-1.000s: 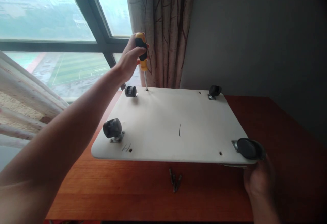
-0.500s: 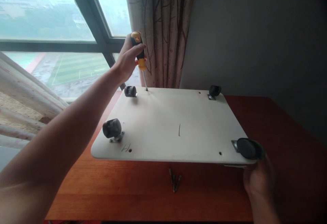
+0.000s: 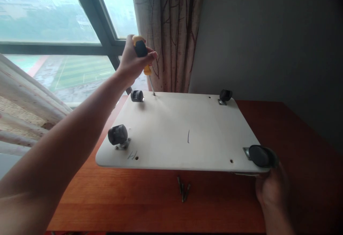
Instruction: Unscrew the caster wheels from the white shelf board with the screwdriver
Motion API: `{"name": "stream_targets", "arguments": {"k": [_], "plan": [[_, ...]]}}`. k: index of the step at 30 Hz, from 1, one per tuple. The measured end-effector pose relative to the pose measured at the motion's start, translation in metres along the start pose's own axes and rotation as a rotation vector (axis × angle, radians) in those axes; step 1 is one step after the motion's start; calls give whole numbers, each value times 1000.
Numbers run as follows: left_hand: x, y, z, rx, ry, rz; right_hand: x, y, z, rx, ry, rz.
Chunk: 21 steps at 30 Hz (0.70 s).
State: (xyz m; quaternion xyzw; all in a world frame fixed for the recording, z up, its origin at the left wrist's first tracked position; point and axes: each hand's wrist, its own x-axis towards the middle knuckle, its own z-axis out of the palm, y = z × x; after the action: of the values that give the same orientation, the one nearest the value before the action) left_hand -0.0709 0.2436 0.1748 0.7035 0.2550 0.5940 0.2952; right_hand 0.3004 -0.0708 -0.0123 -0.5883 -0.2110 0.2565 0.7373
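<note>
My left hand (image 3: 135, 58) is closed around the yellow and black handle of a screwdriver (image 3: 140, 48). Its shaft slants down, and the tip sits in a hole near the far left edge of a white board (image 3: 171, 128). Caster wheels stand at the board's corners, with the far left caster (image 3: 137, 96) just beside the tip. At the near right corner my right hand (image 3: 273, 188) grips the board's edge, below the near right caster (image 3: 259, 155); its fingers are mostly hidden behind the corner.
Several screws (image 3: 183, 189) lie on the reddish wooden table (image 3: 150, 199) in front of the board. A curtain (image 3: 171, 35) and a window (image 3: 53, 17) are behind on the left, and a grey wall (image 3: 262, 38) rises at the back right.
My left hand has turned at the wrist, and the screwdriver handle leans further left with its tip in the same hole. My right hand and the board look unmoved.
</note>
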Motion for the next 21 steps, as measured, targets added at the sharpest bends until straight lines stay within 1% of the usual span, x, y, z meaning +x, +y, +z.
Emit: {"name": "stream_targets", "arguments": {"k": [2, 4, 7, 10, 16, 21], "plan": [[0, 0, 0, -10, -20, 1, -1, -1, 1, 3, 12, -3], [0, 1, 0, -31, -52, -29, -2, -1, 2, 6, 19, -2], [0, 4, 0, 3, -94, -32, -2, -2, 3, 20, 7, 6], [0, 2, -1, 46, -91, 21, -1, -1, 2, 19, 14, 8], [-1, -4, -1, 39, -80, 29, 1, 3, -1, 9, -6, -3], [-1, 3, -1, -21, -81, -66, 0, 1, 1, 8, 0, -5]]}}
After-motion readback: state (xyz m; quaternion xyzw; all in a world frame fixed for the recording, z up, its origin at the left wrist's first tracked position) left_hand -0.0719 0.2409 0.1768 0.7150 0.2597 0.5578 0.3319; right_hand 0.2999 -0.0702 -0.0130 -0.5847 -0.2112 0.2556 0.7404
